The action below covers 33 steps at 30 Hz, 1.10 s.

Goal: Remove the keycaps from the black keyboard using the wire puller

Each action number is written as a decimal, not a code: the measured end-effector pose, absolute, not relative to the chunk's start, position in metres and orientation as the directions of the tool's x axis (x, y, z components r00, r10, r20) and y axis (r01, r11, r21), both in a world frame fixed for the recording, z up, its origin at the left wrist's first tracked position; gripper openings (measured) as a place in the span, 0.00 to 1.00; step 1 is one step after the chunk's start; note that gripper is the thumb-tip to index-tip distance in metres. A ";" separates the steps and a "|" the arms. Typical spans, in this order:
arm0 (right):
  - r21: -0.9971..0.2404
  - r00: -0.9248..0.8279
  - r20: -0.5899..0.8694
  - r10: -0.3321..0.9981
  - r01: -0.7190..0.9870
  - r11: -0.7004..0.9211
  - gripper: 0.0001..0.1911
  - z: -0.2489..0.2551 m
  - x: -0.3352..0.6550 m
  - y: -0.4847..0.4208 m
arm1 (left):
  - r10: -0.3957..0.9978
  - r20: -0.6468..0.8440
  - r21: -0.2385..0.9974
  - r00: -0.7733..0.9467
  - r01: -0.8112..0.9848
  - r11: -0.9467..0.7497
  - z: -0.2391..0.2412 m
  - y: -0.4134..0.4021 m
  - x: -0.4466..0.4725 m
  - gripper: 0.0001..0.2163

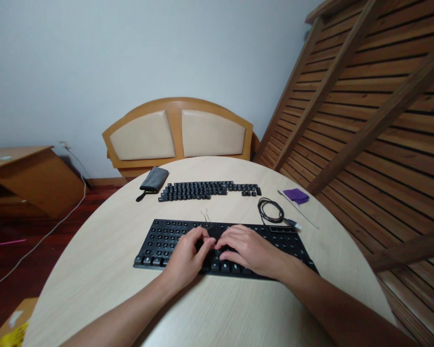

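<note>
A black keyboard (159, 246) lies across the near part of the round table, most of its upper keys stripped of caps and the bottom row still capped. Over its middle, my left hand (188, 253) pinches a wire keycap puller (212, 230), whose two thin wire prongs point up and away from me. My right hand (242, 246) is curled close against the left fingertips, above the keyboard; whatever its fingertips hold is hidden.
Loose black keycaps (188, 191) stand in rows behind the keyboard. A grey pouch (155, 180) lies at the back left. On the right are a coiled cable (271, 210), a thin rod (298, 209) and a purple cloth (296, 195). A wooden slatted frame (347, 120) leans beside the table (104, 270).
</note>
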State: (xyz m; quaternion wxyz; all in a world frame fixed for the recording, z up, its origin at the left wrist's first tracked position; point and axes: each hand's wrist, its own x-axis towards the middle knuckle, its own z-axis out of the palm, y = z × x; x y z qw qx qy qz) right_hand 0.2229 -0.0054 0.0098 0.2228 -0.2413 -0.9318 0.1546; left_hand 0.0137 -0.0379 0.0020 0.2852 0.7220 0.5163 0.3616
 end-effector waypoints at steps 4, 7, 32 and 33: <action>-0.298 -0.784 0.366 0.502 0.412 0.861 0.10 0.007 0.220 -0.006 | 0.954 0.210 0.794 0.214 0.531 -0.295 0.002 -0.038 0.014 0.10; -0.273 -0.785 0.368 0.499 0.422 0.865 0.11 0.006 0.219 -0.006 | 0.951 0.215 0.795 0.221 0.527 -0.302 0.000 -0.038 0.014 0.10; -0.229 -0.361 0.185 0.914 0.889 0.398 0.12 0.025 0.178 0.120 | 0.956 0.185 0.810 0.226 0.515 -0.279 -0.001 -0.036 0.014 0.09; -0.221 -0.352 0.196 0.915 0.894 0.391 0.12 0.022 0.175 0.120 | 0.956 0.188 0.813 0.227 0.510 -0.281 -0.001 -0.036 0.013 0.09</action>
